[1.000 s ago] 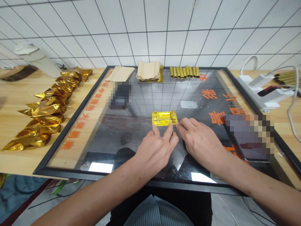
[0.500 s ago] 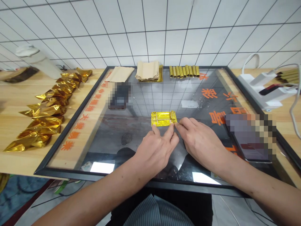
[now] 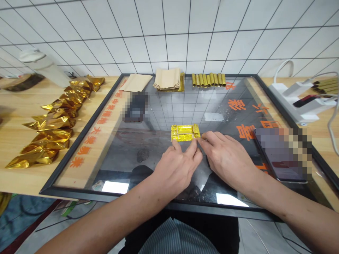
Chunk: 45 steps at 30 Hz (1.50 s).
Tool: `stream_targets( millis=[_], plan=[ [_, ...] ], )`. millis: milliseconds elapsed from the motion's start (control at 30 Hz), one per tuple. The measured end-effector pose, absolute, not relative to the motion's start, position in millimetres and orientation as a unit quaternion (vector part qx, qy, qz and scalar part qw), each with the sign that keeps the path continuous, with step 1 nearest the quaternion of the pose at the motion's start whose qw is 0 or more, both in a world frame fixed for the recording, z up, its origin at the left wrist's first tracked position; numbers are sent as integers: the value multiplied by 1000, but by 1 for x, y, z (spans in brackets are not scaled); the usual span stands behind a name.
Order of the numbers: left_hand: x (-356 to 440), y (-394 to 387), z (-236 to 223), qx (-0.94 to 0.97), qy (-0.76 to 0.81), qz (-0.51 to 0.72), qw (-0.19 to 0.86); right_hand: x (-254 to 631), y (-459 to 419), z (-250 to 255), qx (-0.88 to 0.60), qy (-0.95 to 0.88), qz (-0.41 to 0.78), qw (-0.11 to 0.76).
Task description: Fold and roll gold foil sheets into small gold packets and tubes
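A small folded sheet of gold foil paper (image 3: 185,132) lies on the dark glass tabletop, its edges and ends folded inward with narrow pale strips showing. At its near edge is my left hand (image 3: 178,164), two fingertips set apart against the paper and the other fingers curled. My right hand (image 3: 225,151) is closed, thumb and fingers pinched at the paper's near right corner. The exact grip under the right fingers is hidden.
Several shiny gold folded foil pieces (image 3: 53,135) line the wood at left. Along the back sit brown paper sheets (image 3: 166,79) and gold rolled tubes (image 3: 208,80). A phone (image 3: 278,155) lies at right, near a white power strip (image 3: 288,102). A black frame edges the glass.
The view has shifted very slightly. Both hands keep their places at the gold foil paper, with no clear change in its folds.
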<state>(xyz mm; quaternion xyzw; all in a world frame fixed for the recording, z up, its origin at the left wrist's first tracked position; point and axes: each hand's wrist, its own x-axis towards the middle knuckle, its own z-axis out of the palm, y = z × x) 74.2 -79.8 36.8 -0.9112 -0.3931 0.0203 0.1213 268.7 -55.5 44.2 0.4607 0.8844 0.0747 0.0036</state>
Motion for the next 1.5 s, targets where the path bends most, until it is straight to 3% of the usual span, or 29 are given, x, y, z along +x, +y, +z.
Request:
stream_targets(
  millis=[833,1500],
  plan=[
    [66,-83,29,-896,-434,-25,91,267,-54,46,462,884,69,33],
    [22,-88,9,-875,-463,-135,47,265,-52,49,471,879,53,55]
  ],
)
